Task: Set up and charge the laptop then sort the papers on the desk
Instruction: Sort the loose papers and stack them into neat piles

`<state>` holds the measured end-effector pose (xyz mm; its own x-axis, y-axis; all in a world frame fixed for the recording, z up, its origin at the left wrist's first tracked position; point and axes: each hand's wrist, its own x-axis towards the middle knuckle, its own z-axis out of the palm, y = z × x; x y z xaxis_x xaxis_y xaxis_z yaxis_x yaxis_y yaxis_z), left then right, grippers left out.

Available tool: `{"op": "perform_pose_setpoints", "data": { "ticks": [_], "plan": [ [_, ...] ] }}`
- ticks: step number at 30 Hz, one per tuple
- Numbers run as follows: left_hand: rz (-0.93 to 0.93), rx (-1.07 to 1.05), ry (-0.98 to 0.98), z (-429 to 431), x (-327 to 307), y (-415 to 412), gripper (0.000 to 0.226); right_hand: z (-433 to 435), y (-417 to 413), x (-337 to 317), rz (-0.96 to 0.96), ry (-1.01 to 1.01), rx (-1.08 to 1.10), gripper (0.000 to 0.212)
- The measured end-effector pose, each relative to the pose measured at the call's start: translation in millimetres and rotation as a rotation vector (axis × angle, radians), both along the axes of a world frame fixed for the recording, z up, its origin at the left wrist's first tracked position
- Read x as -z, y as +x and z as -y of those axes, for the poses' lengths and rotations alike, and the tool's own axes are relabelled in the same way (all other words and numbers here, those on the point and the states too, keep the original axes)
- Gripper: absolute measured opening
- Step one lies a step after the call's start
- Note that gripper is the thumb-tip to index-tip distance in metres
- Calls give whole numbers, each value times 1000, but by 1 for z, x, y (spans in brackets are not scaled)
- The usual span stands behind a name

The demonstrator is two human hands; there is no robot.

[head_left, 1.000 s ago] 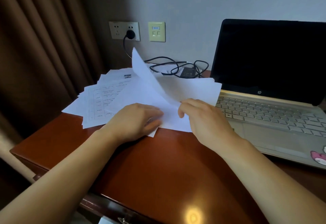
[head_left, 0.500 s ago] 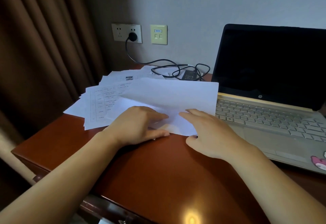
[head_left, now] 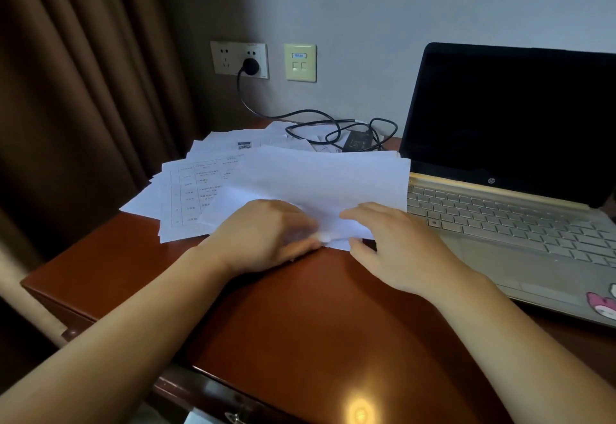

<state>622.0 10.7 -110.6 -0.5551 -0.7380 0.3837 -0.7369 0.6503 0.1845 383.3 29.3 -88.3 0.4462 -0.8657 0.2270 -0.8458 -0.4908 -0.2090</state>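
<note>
A: Largest first. Brown wooden desk (head_left: 300, 323) fills the lower frame, with a brown curtain (head_left: 83, 90) at left.

B: And the laptop?

A: The laptop (head_left: 500, 220) stands open at right of frame, screen dark. A black cable (head_left: 300, 115) runs from a plug (head_left: 250, 65) in the wall socket (head_left: 239, 59) at upper centre down to a power adapter (head_left: 358, 140) lying behind the papers. Where the cable meets the laptop is hidden, so I cannot confirm that it is charging.

B: Where are the papers?

A: The papers (head_left: 206, 190) are fanned loosely over the desk at centre left, just beside the laptop's left edge. Some are printed with tables. A blank top sheet (head_left: 326, 183) lies across them, its right edge touching the keyboard's corner.

B: What are the hands doing?

A: The left hand (head_left: 263, 237) sits at the near edge of the sheets. Its fingertips are blurred, so I cannot tell whether it is pinching or pressing. The right hand (head_left: 396, 247) has straight fingers resting flat on the top sheet, thumb spread at the near corner, gripping nothing.

B: Which step is this?

A: My judgement is sorting, early on. The laptop looks set up, but the pile is still scattered.

B: What does the next move call for?

A: Probably gathering the fan into one stack, drawing the edges inward with both hands. It needs a light touch so that single sheets do not slide off the polished wood or catch under the cable.
</note>
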Motion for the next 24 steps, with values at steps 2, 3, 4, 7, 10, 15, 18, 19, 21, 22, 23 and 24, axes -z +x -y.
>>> {"op": "perform_pose_setpoints", "data": {
  "ticks": [2, 3, 4, 7, 10, 15, 18, 19, 21, 22, 23, 24],
  "plan": [
    [-5, 26, -10, 0, -1, 0, 33, 3, -1, 2, 22, -27, -8, 25],
    [-8, 33, -23, 1, -1, 0, 32, 4, -2, 3, 12, -38, -6, 24],
    [-10, 33, -45, 2, 1, 0, 31, 5, -2, 3, 2, -47, 1, 25],
    [-39, 18, -152, 4, 3, -1, 36, 2, -1, 0, 29, -64, 9, 26],
    [-87, 1, -269, 5, 3, -1, 29, -2, 2, -3, -1, -81, 7, 33],
    [-166, -31, -421, 2, -4, -3, 19, 1, 3, -3, -34, -204, 116, 29],
    [-173, -20, -480, -2, -7, -4, 24, 4, 2, -3, 25, -305, 182, 25],
    [-157, 8, -456, -3, -6, -4, 28, 5, 1, -2, 58, -345, 197, 23],
    [-79, 63, -351, -2, -3, -2, 32, 8, -1, 1, 101, -392, 227, 20],
    [-36, 80, -303, -1, -2, -1, 31, 9, -1, 2, 112, -396, 231, 19],
    [-8, 89, -277, 0, 0, -1, 29, 9, -1, 3, 125, -401, 221, 18],
    [6, 92, -271, 2, 1, -1, 27, 9, 0, 4, 143, -409, 203, 17]
  ]
}}
